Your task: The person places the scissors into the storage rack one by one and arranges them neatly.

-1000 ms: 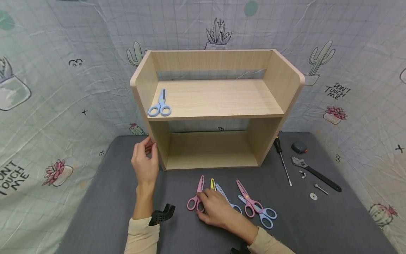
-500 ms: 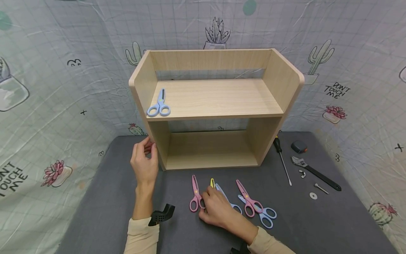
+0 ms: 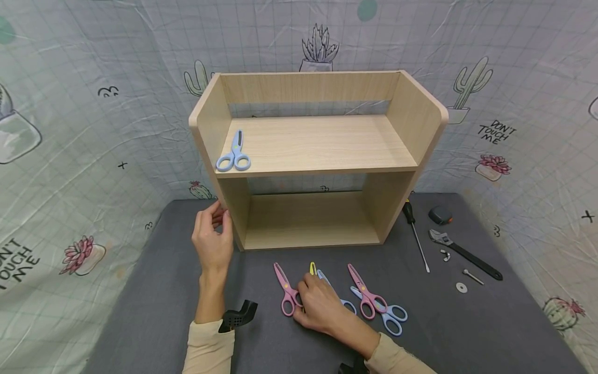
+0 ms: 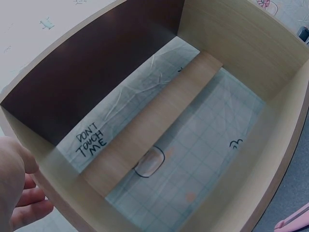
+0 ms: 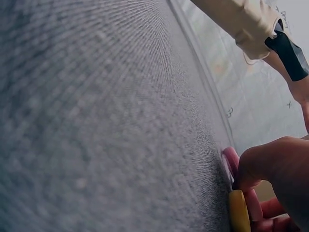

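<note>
In the head view my left hand [image 3: 214, 234] grips the lower left side panel of a two-tier wooden shelf [image 3: 317, 170], thumb at its front edge. The left wrist view also shows the hand [image 4: 24, 183] at the shelf's edge. My right hand [image 3: 322, 306], low over the table, pinches the handle of pink scissors [image 3: 286, 285], whose blades point up and left. Partly under this hand lie yellow scissors [image 3: 312, 268] and blue scissors [image 3: 323, 277]. In the right wrist view, the thumb and fingers are around the pink handle [image 5: 231, 159], beside a yellow handle [image 5: 238, 210].
Blue scissors [image 3: 236, 150] lie on the upper tier, at the left. Right of my right hand, another pink pair [image 3: 365, 294] crosses over blue scissors [image 3: 391, 318]. Farther right are a screwdriver [image 3: 409, 214], tape measure [image 3: 440, 214], adjustable wrench [image 3: 467, 255], bolt [image 3: 474, 277] and washer [image 3: 461, 288].
The pink scissors in my right hand have turned, their blade tips swinging left, while the hand shifted slightly right. My left hand has stayed at the shelf's side.
</note>
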A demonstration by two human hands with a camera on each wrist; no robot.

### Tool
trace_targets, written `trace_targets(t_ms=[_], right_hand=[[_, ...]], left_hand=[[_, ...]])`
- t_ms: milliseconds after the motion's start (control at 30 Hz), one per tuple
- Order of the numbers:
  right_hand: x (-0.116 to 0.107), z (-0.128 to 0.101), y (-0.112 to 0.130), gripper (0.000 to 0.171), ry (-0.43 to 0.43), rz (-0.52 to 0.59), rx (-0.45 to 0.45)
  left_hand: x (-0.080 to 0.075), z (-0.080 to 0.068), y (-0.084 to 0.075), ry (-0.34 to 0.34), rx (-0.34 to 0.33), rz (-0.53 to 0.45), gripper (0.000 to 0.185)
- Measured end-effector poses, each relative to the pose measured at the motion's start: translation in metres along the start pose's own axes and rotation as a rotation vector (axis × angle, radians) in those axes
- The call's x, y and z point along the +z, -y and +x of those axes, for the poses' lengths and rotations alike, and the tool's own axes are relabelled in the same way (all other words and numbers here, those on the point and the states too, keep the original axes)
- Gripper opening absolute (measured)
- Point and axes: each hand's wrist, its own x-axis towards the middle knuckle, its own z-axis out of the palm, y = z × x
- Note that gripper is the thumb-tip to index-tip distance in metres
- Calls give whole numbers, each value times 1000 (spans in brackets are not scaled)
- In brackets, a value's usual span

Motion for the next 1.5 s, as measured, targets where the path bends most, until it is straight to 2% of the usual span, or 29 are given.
trace_targets(t_ms=[133, 233, 333, 500, 600, 1000, 1333, 1500], right_hand=[[-1, 0, 0, 27, -17, -5, -23], [-3, 1, -2, 25, 0, 40, -51], [-8, 3, -6, 26, 73, 131, -71], [-15, 6, -14, 39, 221, 268, -86], [-16, 7, -17, 41, 254, 314, -110], [-16, 6, -22, 35, 191, 354, -186], [-19, 7, -23, 34, 182, 415, -183], [-21, 8, -23, 35, 170, 407, -180]], left_hand=[[0, 0, 0, 2, 1, 2, 26], [0, 0, 1, 4, 1, 3, 26], [0, 0, 1, 4, -1, 1, 26], [0, 0, 2, 5, -4, 3, 26], [0, 0, 2, 4, -2, 3, 26], [0, 0, 2, -3, 5, -10, 25], [0, 1, 2, -3, 3, -4, 25], [-1, 0, 2, 4, -4, -3, 26]])
